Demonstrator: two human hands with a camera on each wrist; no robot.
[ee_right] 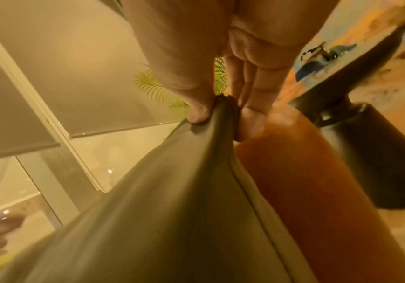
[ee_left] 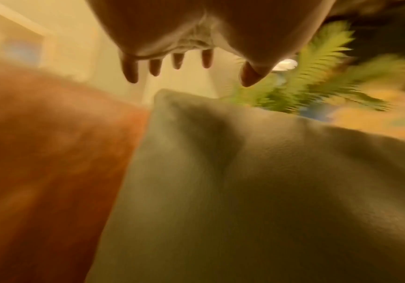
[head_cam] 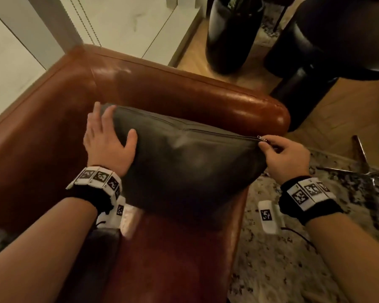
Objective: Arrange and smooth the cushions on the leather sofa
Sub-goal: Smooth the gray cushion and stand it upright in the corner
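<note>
A dark grey-green leather cushion point(head_cam: 184, 162) stands on edge on the brown leather sofa point(head_cam: 184, 92), leaning toward the armrest, zipper seam on top. My left hand point(head_cam: 107, 141) lies flat with spread fingers against the cushion's left end; in the left wrist view the fingers point(ee_left: 131, 70) hang straight above the cushion point(ee_left: 245, 191). My right hand point(head_cam: 282, 154) pinches the cushion's right top corner by the zipper pull point(head_cam: 262, 138). The right wrist view shows thumb and fingers point(ee_right: 196, 113) clamped on the cushion corner point(ee_right: 223, 107), with the sofa arm point(ee_right: 293, 172) beside it.
A second dark cushion point(head_cam: 101, 248) lies on the seat at lower left. Black round table pedestals point(head_cam: 304, 92) and a dark planter point(head_cam: 230, 36) stand behind the armrest on wood floor. A speckled rug point(head_cam: 293, 259) and chrome chair legs point(head_cam: 363, 167) lie right of the sofa.
</note>
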